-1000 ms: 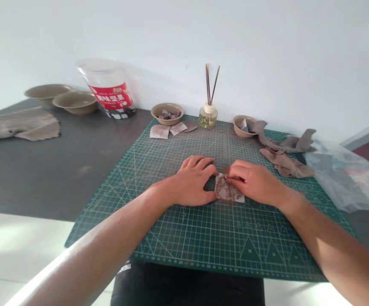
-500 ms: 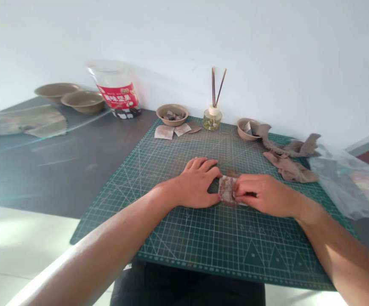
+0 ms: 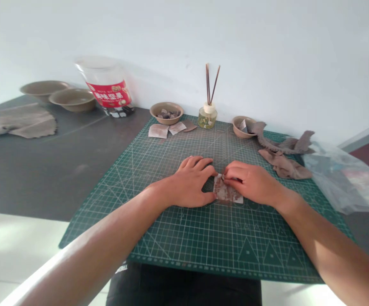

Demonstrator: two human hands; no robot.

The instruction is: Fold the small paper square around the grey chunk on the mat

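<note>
A small whitish square sheet with brown smudges (image 3: 228, 194) lies flat on the green cutting mat (image 3: 200, 238). My left hand (image 3: 191, 183) is spread on the mat, its thumb and index fingertip at the sheet's left edge. Over the sheet's upper part, my right hand (image 3: 251, 182) is closed in a pinch, fingertips down against the surface. Whatever sits between those fingertips is hidden or too small to name.
Similar pieces (image 3: 158, 131) lie by a bowl of dark chunks (image 3: 166, 114). A reed diffuser (image 3: 208, 117), a second bowl (image 3: 242, 131), brown cloth strips (image 3: 286, 165) and a plastic bag (image 3: 337, 182) stand behind and right. A red-labelled jar (image 3: 109, 91) is at left.
My right hand has shifted from the sheet's right side to its upper part, uncovering the lower right corner. My left hand keeps its place at the left edge. The view has shifted slightly.
</note>
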